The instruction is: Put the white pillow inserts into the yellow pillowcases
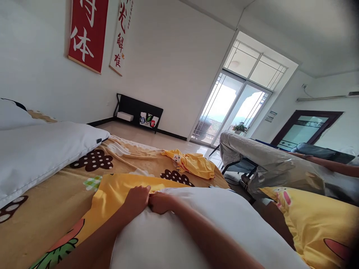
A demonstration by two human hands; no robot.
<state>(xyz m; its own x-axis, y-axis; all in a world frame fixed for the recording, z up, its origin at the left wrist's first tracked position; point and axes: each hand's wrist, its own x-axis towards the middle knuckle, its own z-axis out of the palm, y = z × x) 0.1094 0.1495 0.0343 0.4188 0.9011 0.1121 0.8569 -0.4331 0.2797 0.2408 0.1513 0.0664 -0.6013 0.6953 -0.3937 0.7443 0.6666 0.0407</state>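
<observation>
Since the plump white fabric pillow (218, 213) just under and nearer than the fingers looks light, soft and apt to slump, its far edge, where the left hand (137, 197) and right hand (162, 202) clench it beside the smooth yellow printed cloth (112, 190), seems the surest hold. Beyond them lies a crumpled yellow cartoon cloth (199, 166); a long white pillow (47, 157) flanks them left.

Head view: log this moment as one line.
left hand: closed, hold unclear | right hand: closed at white pillow | yellow pillowcase: spread on tan patterned blanket
</observation>
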